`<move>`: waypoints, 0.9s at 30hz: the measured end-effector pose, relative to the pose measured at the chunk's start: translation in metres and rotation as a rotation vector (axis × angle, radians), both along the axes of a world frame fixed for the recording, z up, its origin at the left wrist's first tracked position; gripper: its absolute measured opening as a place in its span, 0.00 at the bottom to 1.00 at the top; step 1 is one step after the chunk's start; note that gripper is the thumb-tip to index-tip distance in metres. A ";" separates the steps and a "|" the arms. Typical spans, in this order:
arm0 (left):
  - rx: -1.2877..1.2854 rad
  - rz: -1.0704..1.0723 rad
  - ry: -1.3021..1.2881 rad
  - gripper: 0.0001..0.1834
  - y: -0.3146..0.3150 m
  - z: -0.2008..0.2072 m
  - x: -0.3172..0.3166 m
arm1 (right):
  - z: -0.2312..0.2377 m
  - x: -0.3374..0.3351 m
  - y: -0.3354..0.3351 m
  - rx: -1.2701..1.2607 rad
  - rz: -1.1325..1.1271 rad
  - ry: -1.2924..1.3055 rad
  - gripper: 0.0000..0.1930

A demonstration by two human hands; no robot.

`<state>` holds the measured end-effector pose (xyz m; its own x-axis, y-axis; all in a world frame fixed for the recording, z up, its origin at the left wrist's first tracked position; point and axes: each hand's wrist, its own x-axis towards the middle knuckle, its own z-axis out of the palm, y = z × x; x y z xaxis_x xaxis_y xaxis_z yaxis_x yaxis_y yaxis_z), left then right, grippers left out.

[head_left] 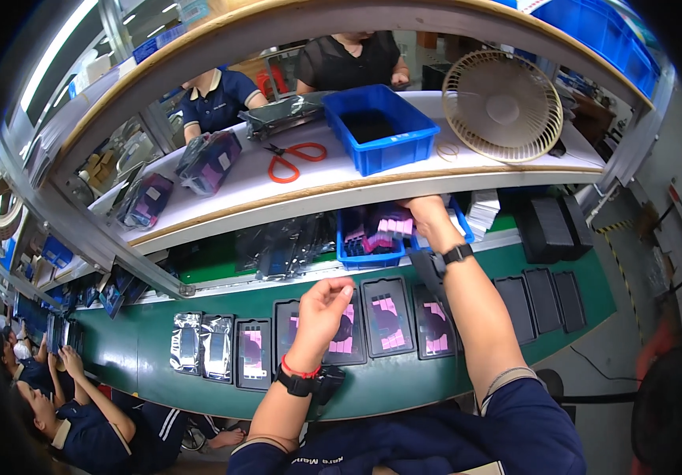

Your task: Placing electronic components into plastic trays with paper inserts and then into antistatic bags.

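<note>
My left hand [327, 307] hovers above the row of black trays [370, 346], its fingers curled in toward the thumb with nothing visible in them. Several of these trays hold flat pink-and-dark pieces [391, 321]. Reaching under the shelf, my right hand [426, 214] is at a blue bin [372, 261] with more pink-and-dark pieces [395, 227]. The shelf edge and the bin's contents hide its fingers, so what it grips, if anything, does not show. Dark bands circle both wrists, and a red cord is on the left one.
Silver packs [186, 342] lie left on the green table [131, 340]; bare black trays [543, 301] lie right, below stacked black trays [547, 229]. The shelf above [293, 204] carries red-handled pliers [297, 162], a blue box [384, 158] and a fan [503, 107]. Other people work opposite and left.
</note>
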<state>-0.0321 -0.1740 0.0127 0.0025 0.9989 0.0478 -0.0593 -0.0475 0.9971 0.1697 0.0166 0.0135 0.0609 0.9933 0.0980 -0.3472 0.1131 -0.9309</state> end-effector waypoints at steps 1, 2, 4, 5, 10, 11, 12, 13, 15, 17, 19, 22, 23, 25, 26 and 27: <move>-0.084 -0.026 -0.127 0.18 0.005 -0.001 0.009 | 0.002 0.011 -0.021 0.008 0.048 -0.115 0.15; -0.179 -0.103 -0.231 0.21 0.007 0.002 0.023 | 0.012 0.022 -0.047 -0.195 0.079 -0.177 0.12; -0.357 -0.276 -0.390 0.25 0.008 0.004 0.051 | 0.002 0.031 -0.088 -0.084 0.188 -0.183 0.09; -0.397 -0.413 -0.520 0.22 0.009 0.003 0.065 | 0.002 0.037 -0.110 -0.082 0.230 -0.196 0.08; -0.505 -0.605 -0.711 0.15 0.001 -0.020 0.123 | 0.003 0.081 -0.175 -0.057 0.117 -0.446 0.06; -0.504 -0.603 -0.684 0.15 -0.003 -0.021 0.131 | 0.005 0.090 -0.183 -0.061 0.077 -0.411 0.06; -0.489 -0.597 -0.669 0.13 -0.005 -0.028 0.138 | 0.000 0.101 -0.188 -0.088 0.051 -0.345 0.07; -0.494 -0.605 -0.667 0.13 -0.007 -0.035 0.142 | -0.005 0.113 -0.191 -0.083 0.018 -0.344 0.08; -0.516 -0.495 -0.667 0.13 -0.012 -0.040 0.150 | -0.018 0.138 -0.194 -0.149 -0.014 -0.258 0.09; -0.502 -0.487 -0.610 0.12 -0.012 -0.038 0.152 | -0.023 0.145 -0.198 -0.159 -0.008 -0.226 0.13; -0.499 -0.352 -0.574 0.12 -0.010 -0.044 0.154 | -0.021 0.142 -0.207 -0.276 -0.110 -1.113 0.18; -0.426 -0.271 -0.557 0.11 -0.009 -0.046 0.164 | -0.033 0.139 -0.217 0.037 -0.444 -1.326 0.20; -0.406 -0.226 -0.536 0.10 -0.010 -0.044 0.167 | -0.029 0.138 -0.221 0.103 -0.559 -1.328 0.21; -0.417 -0.212 -0.533 0.11 -0.010 -0.040 0.173 | -0.026 0.142 -0.222 0.076 -0.539 -1.274 0.20; -0.422 -0.201 -0.533 0.12 -0.009 -0.039 0.176 | -0.026 0.144 -0.223 0.027 -0.480 -1.217 0.17; -0.425 -0.208 -0.530 0.12 -0.010 -0.039 0.178 | -0.025 0.146 -0.223 -0.020 -0.422 -1.159 0.15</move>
